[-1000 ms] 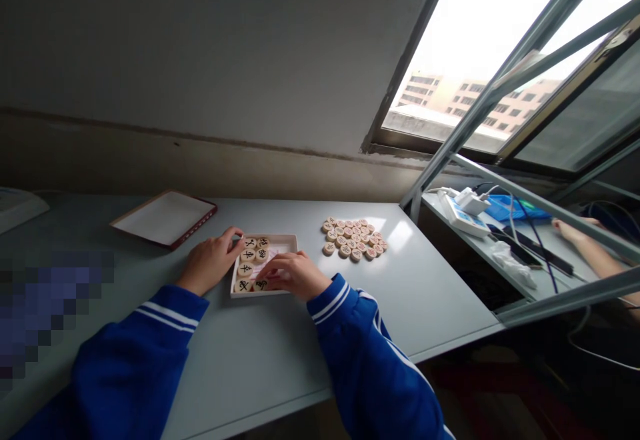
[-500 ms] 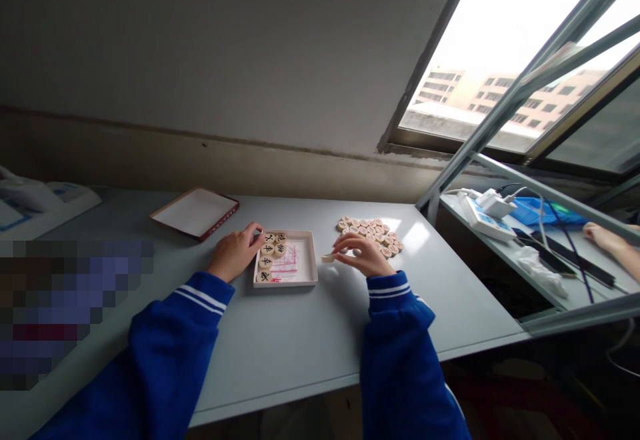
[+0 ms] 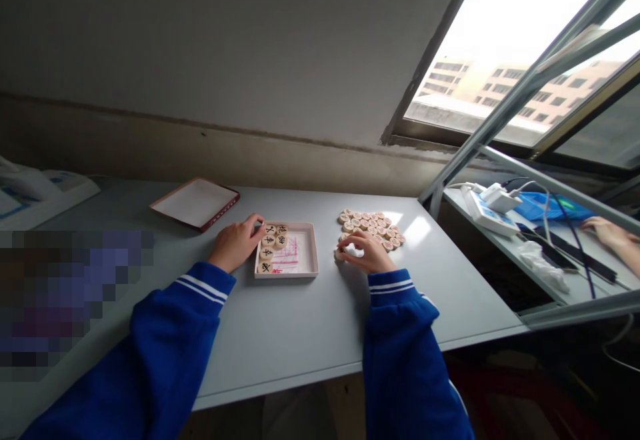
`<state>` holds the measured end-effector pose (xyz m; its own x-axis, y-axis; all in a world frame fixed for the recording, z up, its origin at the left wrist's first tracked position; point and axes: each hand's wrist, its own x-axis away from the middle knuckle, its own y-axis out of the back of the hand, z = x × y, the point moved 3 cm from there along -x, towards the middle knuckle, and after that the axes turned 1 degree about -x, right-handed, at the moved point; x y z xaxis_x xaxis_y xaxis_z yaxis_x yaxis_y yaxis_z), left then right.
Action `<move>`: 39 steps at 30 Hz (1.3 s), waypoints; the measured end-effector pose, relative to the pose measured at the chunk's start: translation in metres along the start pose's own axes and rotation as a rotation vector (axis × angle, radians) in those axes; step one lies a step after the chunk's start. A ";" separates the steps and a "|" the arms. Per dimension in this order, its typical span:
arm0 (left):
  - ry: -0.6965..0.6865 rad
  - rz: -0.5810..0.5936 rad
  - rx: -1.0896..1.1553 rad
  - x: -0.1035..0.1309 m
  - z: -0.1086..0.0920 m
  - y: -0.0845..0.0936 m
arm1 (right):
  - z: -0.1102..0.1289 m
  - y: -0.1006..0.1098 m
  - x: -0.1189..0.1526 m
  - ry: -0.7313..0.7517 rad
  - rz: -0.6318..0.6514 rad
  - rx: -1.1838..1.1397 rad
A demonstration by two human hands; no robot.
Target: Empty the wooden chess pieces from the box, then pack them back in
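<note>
My left hand (image 3: 236, 243) is closed at the left wall of a shallow white box (image 3: 316, 263), fingertips on its far left corner. Inside the box, round wooden Chinese chess pieces (image 3: 268, 241) with dark characters line the left side in two columns. A pink-red line drawing shows on the box floor. To the right of the box, my right hand (image 3: 367, 251) pinches one chess piece (image 3: 339, 254) between thumb and fingers, low over the table. Just beyond that hand lies a cluster of chess pieces (image 3: 381, 223), several with red characters, partly hidden by my fingers.
A white-lined box lid with a dark red edge (image 3: 197, 205) lies at the back left of the grey table (image 3: 280, 333). Past a metal frame (image 3: 457, 167) on the right are a power strip (image 3: 493, 212), cables and another person's hand (image 3: 607, 232).
My right hand has shifted a little to the right, away from the box, with the chess piece in its fingers. My left hand stays at the box.
</note>
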<state>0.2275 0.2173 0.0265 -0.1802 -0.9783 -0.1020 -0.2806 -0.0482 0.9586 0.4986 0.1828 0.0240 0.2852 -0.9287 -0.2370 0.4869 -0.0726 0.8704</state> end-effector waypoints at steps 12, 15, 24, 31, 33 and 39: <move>0.008 -0.014 -0.001 0.000 0.002 -0.002 | 0.004 0.002 0.000 -0.029 -0.161 0.265; 0.012 -0.011 0.005 0.000 0.002 -0.002 | 0.004 -0.001 0.001 -0.045 -0.155 0.386; -0.002 -0.005 0.003 0.001 0.000 0.001 | 0.019 -0.001 -0.009 0.078 -0.207 0.103; 0.014 -0.016 -0.005 0.002 0.001 0.001 | 0.095 -0.037 -0.052 0.222 0.048 0.251; 0.017 -0.018 0.002 0.003 0.001 0.002 | 0.104 -0.047 -0.060 0.250 0.096 0.291; 0.004 -0.007 -0.004 0.003 0.001 0.002 | 0.098 -0.050 -0.058 0.160 0.033 0.249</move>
<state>0.2256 0.2149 0.0276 -0.1747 -0.9787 -0.1075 -0.2782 -0.0556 0.9589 0.3768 0.2047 0.0370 0.4336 -0.8643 -0.2550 0.2632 -0.1492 0.9531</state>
